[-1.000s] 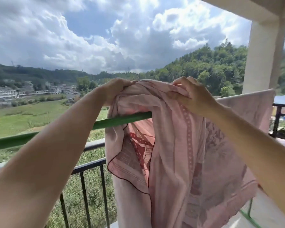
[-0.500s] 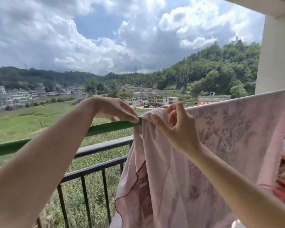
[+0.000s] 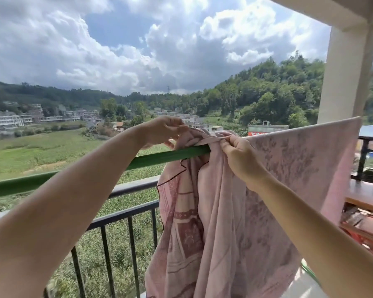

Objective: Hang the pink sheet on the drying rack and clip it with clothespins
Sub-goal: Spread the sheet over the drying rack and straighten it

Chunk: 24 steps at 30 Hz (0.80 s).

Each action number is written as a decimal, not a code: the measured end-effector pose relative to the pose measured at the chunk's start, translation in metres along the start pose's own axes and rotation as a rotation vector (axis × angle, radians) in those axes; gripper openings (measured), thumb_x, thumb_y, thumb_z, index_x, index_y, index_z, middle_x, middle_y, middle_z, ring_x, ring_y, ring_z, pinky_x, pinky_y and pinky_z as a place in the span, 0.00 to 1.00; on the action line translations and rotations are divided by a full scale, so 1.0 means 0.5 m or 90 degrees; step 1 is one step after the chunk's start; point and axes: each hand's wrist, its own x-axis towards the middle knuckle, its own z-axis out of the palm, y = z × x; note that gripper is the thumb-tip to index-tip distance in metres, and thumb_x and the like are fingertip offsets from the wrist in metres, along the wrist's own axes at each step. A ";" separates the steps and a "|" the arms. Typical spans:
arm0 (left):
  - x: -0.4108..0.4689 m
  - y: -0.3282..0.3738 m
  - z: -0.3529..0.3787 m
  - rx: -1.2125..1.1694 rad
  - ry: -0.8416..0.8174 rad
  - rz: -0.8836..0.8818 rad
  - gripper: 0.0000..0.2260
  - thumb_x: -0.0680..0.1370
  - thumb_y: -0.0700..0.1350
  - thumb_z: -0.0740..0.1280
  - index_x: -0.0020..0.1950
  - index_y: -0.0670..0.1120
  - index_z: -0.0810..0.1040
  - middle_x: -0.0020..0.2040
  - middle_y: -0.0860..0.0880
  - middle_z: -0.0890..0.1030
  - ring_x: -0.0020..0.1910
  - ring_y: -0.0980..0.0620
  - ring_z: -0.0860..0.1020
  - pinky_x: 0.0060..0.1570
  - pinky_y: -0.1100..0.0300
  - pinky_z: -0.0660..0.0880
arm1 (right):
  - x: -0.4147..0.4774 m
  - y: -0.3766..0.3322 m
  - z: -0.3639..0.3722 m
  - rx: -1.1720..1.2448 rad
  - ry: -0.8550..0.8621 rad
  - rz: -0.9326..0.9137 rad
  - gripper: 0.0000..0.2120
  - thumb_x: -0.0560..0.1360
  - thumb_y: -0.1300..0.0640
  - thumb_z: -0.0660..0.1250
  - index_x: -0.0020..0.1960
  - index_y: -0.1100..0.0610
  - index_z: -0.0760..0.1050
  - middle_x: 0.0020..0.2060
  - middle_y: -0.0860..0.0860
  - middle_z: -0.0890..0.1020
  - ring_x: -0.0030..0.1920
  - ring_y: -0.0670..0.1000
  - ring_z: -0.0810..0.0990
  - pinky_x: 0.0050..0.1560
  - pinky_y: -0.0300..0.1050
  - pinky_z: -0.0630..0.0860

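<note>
The pink sheet (image 3: 289, 168) with a darker floral print hangs over the green rack bar (image 3: 164, 157). Its right part lies flat along the bar; its left part is bunched and folded, showing a maroon-patterned underside. My left hand (image 3: 162, 131) pinches the bunched top edge of the sheet just above the bar. My right hand (image 3: 237, 155) grips a twisted fold of the sheet at the bar. No clothespins are in view.
A black metal balcony railing (image 3: 129, 214) runs below and behind the bar. A white pillar (image 3: 347, 78) stands at the right. A wooden ledge (image 3: 364, 196) and reddish items lie low at the right. Fields, buildings and wooded hills are beyond.
The left hand has gone from resting on the green bar to pinching the sheet's bunched edge. The right hand has shifted slightly right along the bar, still holding the fold.
</note>
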 end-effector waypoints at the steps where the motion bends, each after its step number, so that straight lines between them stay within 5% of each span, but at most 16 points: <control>1: 0.002 0.006 0.000 -0.049 0.034 0.018 0.09 0.82 0.45 0.60 0.46 0.46 0.77 0.42 0.50 0.80 0.37 0.58 0.79 0.36 0.65 0.77 | -0.002 -0.006 -0.003 0.021 -0.007 0.012 0.16 0.78 0.48 0.56 0.51 0.54 0.79 0.44 0.47 0.82 0.48 0.49 0.79 0.52 0.52 0.77; 5: 0.005 0.008 -0.005 -0.099 0.151 0.065 0.10 0.80 0.50 0.64 0.43 0.47 0.78 0.40 0.45 0.78 0.39 0.50 0.75 0.44 0.56 0.73 | -0.030 -0.038 -0.014 -0.038 -0.049 -0.058 0.11 0.80 0.42 0.58 0.56 0.48 0.69 0.35 0.42 0.74 0.31 0.39 0.72 0.34 0.40 0.68; 7: -0.007 0.010 -0.007 -0.033 0.183 0.077 0.12 0.75 0.57 0.68 0.42 0.49 0.75 0.37 0.50 0.77 0.34 0.56 0.71 0.38 0.61 0.67 | -0.051 -0.059 -0.017 -0.190 -0.027 -0.192 0.25 0.74 0.37 0.66 0.61 0.50 0.64 0.33 0.42 0.75 0.25 0.39 0.71 0.31 0.36 0.68; 9: -0.026 0.018 -0.010 -0.001 0.176 0.083 0.22 0.66 0.66 0.71 0.45 0.50 0.74 0.34 0.53 0.75 0.30 0.59 0.68 0.34 0.64 0.64 | -0.062 -0.064 -0.017 -0.353 -0.013 -0.300 0.32 0.71 0.35 0.70 0.64 0.51 0.62 0.39 0.47 0.80 0.30 0.44 0.76 0.34 0.41 0.75; 11: -0.052 0.032 -0.019 0.051 0.137 0.079 0.35 0.55 0.72 0.73 0.53 0.52 0.73 0.36 0.55 0.72 0.31 0.60 0.69 0.33 0.64 0.64 | -0.057 -0.057 -0.026 -0.380 -0.003 -0.341 0.27 0.73 0.39 0.69 0.64 0.51 0.63 0.49 0.52 0.80 0.36 0.48 0.79 0.38 0.44 0.78; 14: -0.100 0.028 -0.024 0.280 0.101 0.071 0.46 0.52 0.67 0.78 0.65 0.56 0.66 0.53 0.58 0.73 0.48 0.57 0.73 0.45 0.59 0.69 | -0.041 -0.055 -0.044 -0.368 0.036 -0.392 0.17 0.79 0.41 0.61 0.60 0.51 0.72 0.45 0.51 0.78 0.35 0.49 0.77 0.34 0.45 0.77; 19: -0.169 0.046 -0.067 0.374 0.401 0.228 0.15 0.73 0.43 0.74 0.57 0.45 0.73 0.39 0.56 0.76 0.34 0.61 0.75 0.29 0.71 0.69 | -0.017 -0.107 0.009 -0.275 0.130 -0.351 0.22 0.82 0.41 0.54 0.45 0.55 0.77 0.32 0.47 0.74 0.29 0.49 0.73 0.30 0.42 0.66; 22: -0.223 0.059 -0.122 0.467 0.515 0.338 0.09 0.72 0.47 0.75 0.48 0.45 0.81 0.43 0.53 0.77 0.39 0.58 0.74 0.37 0.76 0.64 | -0.036 -0.173 0.044 -0.188 0.155 -0.295 0.21 0.81 0.39 0.55 0.47 0.53 0.76 0.29 0.46 0.76 0.27 0.47 0.75 0.27 0.41 0.64; 24: -0.272 0.054 -0.159 0.560 0.506 0.380 0.10 0.72 0.51 0.74 0.48 0.46 0.84 0.45 0.52 0.76 0.44 0.55 0.73 0.39 0.67 0.68 | -0.066 -0.214 0.060 -0.169 0.181 -0.273 0.18 0.81 0.39 0.57 0.56 0.51 0.77 0.38 0.45 0.82 0.32 0.45 0.79 0.27 0.39 0.68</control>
